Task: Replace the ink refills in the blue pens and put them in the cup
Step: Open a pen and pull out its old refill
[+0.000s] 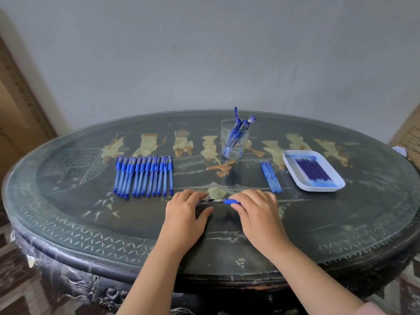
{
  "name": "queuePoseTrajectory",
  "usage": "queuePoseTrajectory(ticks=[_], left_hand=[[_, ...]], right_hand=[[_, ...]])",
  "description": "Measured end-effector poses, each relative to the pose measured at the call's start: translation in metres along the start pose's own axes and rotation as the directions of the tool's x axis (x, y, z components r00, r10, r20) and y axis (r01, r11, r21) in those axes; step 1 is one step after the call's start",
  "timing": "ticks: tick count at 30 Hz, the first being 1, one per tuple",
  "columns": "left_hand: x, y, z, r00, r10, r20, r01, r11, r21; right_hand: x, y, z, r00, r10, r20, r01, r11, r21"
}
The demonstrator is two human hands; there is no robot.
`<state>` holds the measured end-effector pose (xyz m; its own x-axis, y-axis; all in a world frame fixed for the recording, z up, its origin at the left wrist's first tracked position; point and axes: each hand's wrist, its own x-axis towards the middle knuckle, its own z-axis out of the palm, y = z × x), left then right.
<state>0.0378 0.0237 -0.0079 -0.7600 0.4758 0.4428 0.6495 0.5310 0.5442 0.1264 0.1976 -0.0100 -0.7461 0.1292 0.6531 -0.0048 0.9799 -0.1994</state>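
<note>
Lower centre of frame: left hand (185, 212) and right hand (256, 212) grasp 1 blue pen (230, 202) between them, fingers (252, 195) curled round it, over surface (318, 223). Cup (234, 153) holding pens, upper centre; pen row (143, 176), left; refill tray (318, 189), right.

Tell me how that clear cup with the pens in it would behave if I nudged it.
The cup looks like thin clear plastic or glass, so it is probably light. The pens mostly lean right and stick out above its rim, so it may tip that way. On the glossy tabletop it would likely slide easily.
</note>
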Motion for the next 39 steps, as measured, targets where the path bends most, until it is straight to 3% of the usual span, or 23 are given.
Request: queuePoseTrajectory(ticks=[3,5,14,25,27,31,36,39], left_hand=[[-0.003,0.004,-0.006,0.99,0.127,0.063,-0.122,0.989,-0.08],[-0.004,0.006,-0.008,0.986,0.143,0.086,-0.131,0.983,-0.129],[-0.002,0.008,-0.014,0.99,0.123,-0.066,-0.136,0.959,-0.248],[0.0,0.004,-0.005,0.968,0.223,-0.112,-0.236,0.964,-0.119],[0.0,0.007,-0.008,0.976,0.201,-0.087,-0.211,0.97,-0.118],[-0.003,0.011,-0.015,0.999,-0.001,0.033,0.007,0.98,-0.201],[-0.003,0.013,-0.015,0.991,0.13,0.038,-0.114,0.951,-0.287],[-0.001,0.012,-0.013,0.994,0.108,-0.001,-0.105,0.962,-0.251]], right_hand=[[0.001,-0.001,0.0,1.0,0.001,0.022,-0.001,1.0,-0.01],[0.001,-0.002,-0.001,1.0,0.001,0.022,0.0,1.0,-0.019],[0.001,-0.003,-0.001,0.999,-0.007,0.042,0.005,0.999,0.034],[0.0,-0.009,-0.005,0.992,-0.124,0.039,0.122,0.991,0.049],[0.0,-0.009,-0.005,0.992,-0.126,0.024,0.125,0.991,0.058],[-0.001,-0.009,-0.004,0.991,-0.126,0.034,0.125,0.991,0.038],[-0.001,-0.011,-0.005,0.992,-0.113,0.055,0.11,0.993,0.048],[0.0,-0.011,-0.005,0.992,-0.11,0.054,0.108,0.993,0.043]])
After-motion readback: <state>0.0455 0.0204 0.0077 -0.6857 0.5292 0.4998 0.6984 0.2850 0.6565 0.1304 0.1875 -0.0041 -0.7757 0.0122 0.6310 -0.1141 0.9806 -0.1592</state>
